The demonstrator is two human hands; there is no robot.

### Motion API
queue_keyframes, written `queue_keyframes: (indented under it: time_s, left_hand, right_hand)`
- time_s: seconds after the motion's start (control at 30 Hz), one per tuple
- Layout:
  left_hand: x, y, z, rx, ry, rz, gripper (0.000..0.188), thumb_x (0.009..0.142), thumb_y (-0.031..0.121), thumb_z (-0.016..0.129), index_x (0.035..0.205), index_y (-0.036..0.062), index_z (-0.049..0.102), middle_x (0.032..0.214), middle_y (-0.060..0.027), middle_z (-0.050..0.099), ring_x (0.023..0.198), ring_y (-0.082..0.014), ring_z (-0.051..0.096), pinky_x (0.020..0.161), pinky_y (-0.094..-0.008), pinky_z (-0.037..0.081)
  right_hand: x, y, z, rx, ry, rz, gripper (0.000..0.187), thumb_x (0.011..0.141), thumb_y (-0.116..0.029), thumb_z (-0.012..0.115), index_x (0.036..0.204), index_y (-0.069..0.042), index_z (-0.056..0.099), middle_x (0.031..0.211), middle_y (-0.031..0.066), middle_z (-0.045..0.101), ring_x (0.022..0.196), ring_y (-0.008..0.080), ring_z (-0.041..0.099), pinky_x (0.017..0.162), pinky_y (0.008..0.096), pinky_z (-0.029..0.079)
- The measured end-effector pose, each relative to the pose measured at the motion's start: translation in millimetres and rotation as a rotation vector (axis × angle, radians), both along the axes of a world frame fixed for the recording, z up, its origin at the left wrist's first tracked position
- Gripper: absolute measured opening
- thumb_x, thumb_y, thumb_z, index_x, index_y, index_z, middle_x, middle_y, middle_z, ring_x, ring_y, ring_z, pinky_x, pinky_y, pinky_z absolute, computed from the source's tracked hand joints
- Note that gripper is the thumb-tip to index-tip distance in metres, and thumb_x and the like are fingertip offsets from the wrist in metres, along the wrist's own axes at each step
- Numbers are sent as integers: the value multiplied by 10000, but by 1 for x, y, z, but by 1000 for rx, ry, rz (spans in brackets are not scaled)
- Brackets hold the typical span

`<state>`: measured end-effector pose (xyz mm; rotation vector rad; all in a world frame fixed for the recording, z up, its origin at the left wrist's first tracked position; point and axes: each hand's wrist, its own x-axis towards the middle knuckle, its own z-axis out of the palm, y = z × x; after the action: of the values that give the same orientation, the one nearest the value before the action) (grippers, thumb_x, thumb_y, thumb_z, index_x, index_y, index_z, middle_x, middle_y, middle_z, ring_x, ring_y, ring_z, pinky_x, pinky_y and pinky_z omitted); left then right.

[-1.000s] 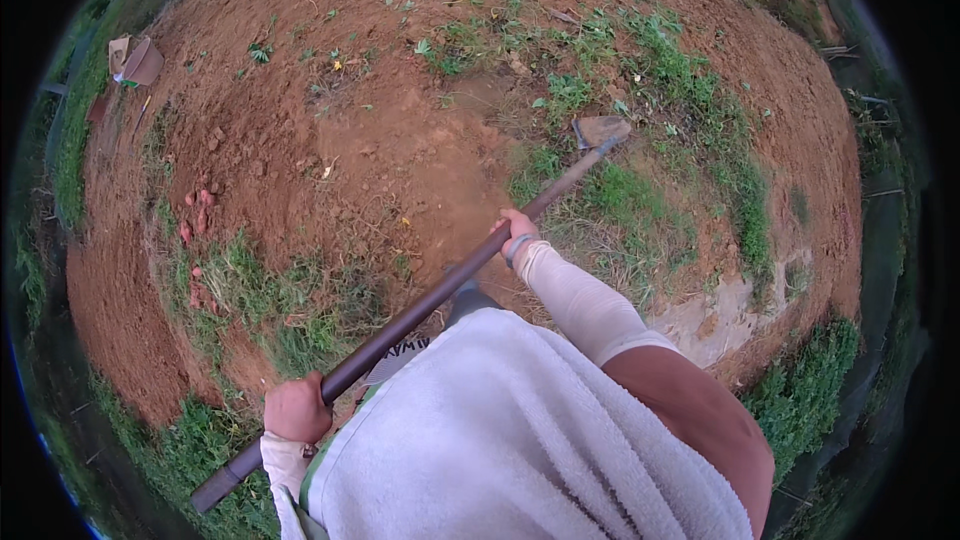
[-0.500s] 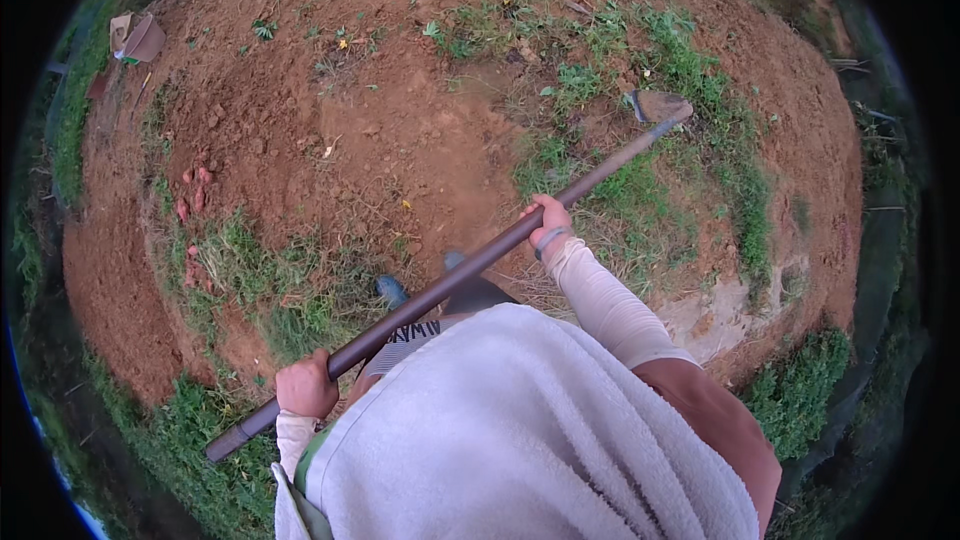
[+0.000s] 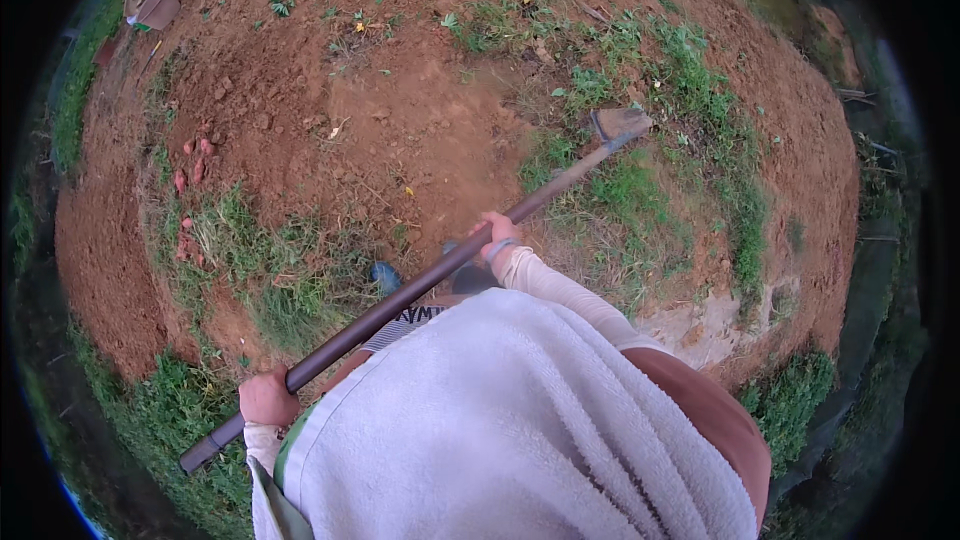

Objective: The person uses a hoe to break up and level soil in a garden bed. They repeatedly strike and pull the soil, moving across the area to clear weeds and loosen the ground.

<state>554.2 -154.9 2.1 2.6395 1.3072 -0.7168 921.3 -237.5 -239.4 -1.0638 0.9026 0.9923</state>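
Note:
A hoe [image 3: 400, 297] with a long dark brown handle runs slantwise across my body, from lower left to upper right. My left hand [image 3: 268, 398] is closed round the handle near its butt end. Farther up the shaft, my right hand [image 3: 497, 230] grips it, with a band at the wrist. The metal hoe blade [image 3: 622, 124] is over weedy soil at the upper right; whether it touches the ground I cannot tell. A white towel [image 3: 500, 420] drapes over my front and hides part of my body.
Reddish bare soil [image 3: 430, 130] spreads ahead. Green weeds [image 3: 690, 70] grow along the right, and a grassy clump [image 3: 290, 270] stands left of my blue shoe [image 3: 384, 277]. Several reddish tubers [image 3: 198, 168] lie at the left. A pinkish bucket [image 3: 157, 6] stands at the far left.
Both hands have shifted left with the hoe, the right hand more so. The blade has drawn left and slightly nearer.

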Motion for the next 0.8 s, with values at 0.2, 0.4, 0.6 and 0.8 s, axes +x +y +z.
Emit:
queue_keyframes:
  time_s: [0.2,0.4,0.6,0.8]
  left_hand:
    - [55,3,-9,-91,-168,-110,140,579,123,565,653,64,461,562,-133,534,526,-302,548,478,-410,418]
    - [120,2,49,-81,-259,-239,114,588,85,556,638,56,457,533,-142,519,496,-308,535,471,-402,414]
    - [27,6,44,21,-12,-135,77,580,54,537,647,76,507,528,-126,528,497,-305,537,478,-404,420]
    - [34,6,21,57,-55,-99,47,602,93,528,636,81,498,531,-121,529,511,-303,542,470,-409,413]
  right_hand:
    - [88,-27,39,150,-211,-91,110,719,-29,517,681,-60,419,552,52,419,489,176,438,479,333,416]
    - [128,-36,8,39,-155,-127,133,730,-27,503,673,-78,394,517,18,399,454,149,406,454,280,392]
    - [7,-9,1,57,98,-52,113,707,-38,516,706,-77,411,549,34,411,492,175,426,507,340,404]
    - [34,-11,20,93,13,-98,113,705,-19,517,674,-70,422,556,36,414,512,179,430,519,332,409]
